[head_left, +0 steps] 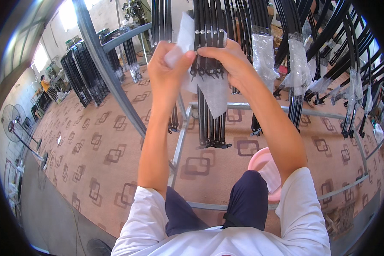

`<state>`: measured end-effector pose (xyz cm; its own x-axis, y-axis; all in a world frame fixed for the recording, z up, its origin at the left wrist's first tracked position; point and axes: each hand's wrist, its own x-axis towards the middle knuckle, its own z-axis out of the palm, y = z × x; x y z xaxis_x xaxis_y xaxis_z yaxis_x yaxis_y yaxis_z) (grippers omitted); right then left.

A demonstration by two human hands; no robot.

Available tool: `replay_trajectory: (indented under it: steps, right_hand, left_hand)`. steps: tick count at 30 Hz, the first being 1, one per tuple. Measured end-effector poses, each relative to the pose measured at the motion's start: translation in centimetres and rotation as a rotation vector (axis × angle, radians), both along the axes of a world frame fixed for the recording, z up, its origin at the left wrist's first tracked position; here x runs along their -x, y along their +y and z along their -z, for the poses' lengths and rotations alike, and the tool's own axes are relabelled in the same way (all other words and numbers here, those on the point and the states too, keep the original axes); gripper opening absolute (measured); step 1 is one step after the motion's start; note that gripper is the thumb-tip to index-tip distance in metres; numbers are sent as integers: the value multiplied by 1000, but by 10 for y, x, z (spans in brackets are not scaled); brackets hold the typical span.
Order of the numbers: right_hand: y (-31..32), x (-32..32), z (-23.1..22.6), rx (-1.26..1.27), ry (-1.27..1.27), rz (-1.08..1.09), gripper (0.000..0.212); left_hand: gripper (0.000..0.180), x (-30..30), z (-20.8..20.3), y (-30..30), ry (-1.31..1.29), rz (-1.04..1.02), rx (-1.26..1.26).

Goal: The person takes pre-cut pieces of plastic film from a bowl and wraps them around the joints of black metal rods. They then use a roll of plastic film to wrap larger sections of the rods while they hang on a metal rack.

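Observation:
In front of me hangs a bundle of black straps [208, 40], with a row of silver rivets across it and dark metal fittings at the lower ends. A thin white wrapping sheet [213, 96] passes behind the straps, its pointed corner dangling below them. On the left side, my left hand [170, 62] is closed on the sheet, thumb against the outer strap. My right hand [232, 59] grips the bundle from the right, its thumb laid across the front of the straps near the left thumb. The fingers behind the bundle are hidden.
More black straps hang at right, some with ends in clear plastic wrap [263, 55]. Grey metal rack bars [111, 77] stand left and run low around my legs. A pink basin [260, 160] sits by my right knee. A fan [13, 121] and a person [45, 84] are far left.

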<state>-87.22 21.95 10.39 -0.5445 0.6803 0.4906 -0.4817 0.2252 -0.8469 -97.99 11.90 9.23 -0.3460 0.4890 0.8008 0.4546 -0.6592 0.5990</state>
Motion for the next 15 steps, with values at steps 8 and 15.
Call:
replay_trajectory:
  steps: [8,15]
  right_hand:
    - [-4,-5,7,80,82,-59,16]
    - [33,6,43,115,307,-432,25]
  left_hand:
    - [17,-33,-20,6,753,-226,-65]
    - [12,-61,-4,20,755,-246,-122]
